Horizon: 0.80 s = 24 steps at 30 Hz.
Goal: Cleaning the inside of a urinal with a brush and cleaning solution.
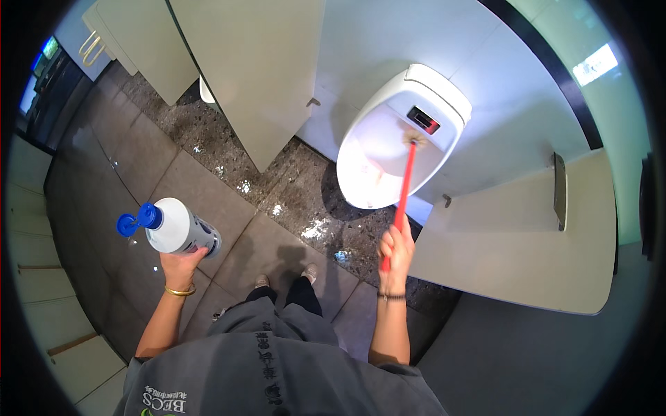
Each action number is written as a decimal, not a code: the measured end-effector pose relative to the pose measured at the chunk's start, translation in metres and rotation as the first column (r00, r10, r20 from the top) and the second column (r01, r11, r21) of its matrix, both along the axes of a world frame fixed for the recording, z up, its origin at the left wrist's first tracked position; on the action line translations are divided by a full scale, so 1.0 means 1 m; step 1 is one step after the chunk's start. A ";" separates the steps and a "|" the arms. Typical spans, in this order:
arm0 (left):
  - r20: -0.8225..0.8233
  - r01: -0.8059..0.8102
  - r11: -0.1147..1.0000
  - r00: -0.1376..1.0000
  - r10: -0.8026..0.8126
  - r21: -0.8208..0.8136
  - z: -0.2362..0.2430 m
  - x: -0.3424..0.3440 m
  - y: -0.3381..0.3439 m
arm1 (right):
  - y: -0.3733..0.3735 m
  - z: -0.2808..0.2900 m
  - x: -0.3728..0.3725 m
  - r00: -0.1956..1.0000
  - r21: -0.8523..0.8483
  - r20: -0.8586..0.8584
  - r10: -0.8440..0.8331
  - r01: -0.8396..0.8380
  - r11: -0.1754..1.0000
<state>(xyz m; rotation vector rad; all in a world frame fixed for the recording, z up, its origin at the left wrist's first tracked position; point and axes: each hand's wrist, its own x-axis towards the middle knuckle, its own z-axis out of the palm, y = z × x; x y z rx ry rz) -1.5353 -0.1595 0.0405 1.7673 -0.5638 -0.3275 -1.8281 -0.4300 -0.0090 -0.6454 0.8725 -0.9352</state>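
Observation:
A white cleaner bottle [175, 225] with a blue flip cap, its lid open, is gripped by my left hand [182, 267] out to the left, above the floor. Wrapped round the red handle of a toilet brush [406, 187] are the fingers of my right hand [397, 251]. The brush's pale bristle head touches or hovers at the inner back wall of a white urinal [355, 163]; which of the two I cannot tell. Just above the bristles sits a dark sensor panel [423, 119] with a red glow.
Beige partition panels flank the urinal, one on the left [257, 76] and one on the right [520, 256]. Dark speckled stone [291, 201] with bright reflections runs below it, bordering grey floor tiles [229, 243]. My shoes [309, 272] stand near that border.

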 end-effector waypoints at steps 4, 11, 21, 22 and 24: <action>0.146 0.006 0.999 0.989 -0.011 0.034 -0.010 0.007 0.012 | -0.013 -0.003 0.024 0.999 -0.019 0.014 -0.029 0.030 0.999; 0.042 -0.042 0.999 0.998 0.041 0.034 -0.011 0.006 0.016 | -0.040 -0.041 0.006 0.997 0.128 0.075 0.002 -0.012 0.992; 0.132 -0.073 0.997 0.989 0.068 0.038 -0.018 0.009 0.008 | -0.062 -0.068 0.030 0.999 0.172 -0.044 0.001 0.007 0.985; 0.110 -0.096 0.993 0.990 0.089 0.068 -0.016 0.009 0.010 | -0.058 -0.057 0.026 0.998 0.154 -0.060 0.032 -0.023 0.988; 0.088 -0.131 0.987 0.989 0.123 0.096 -0.015 0.007 0.013 | -0.043 -0.034 0.005 1.000 0.105 -0.010 0.030 -0.029 0.994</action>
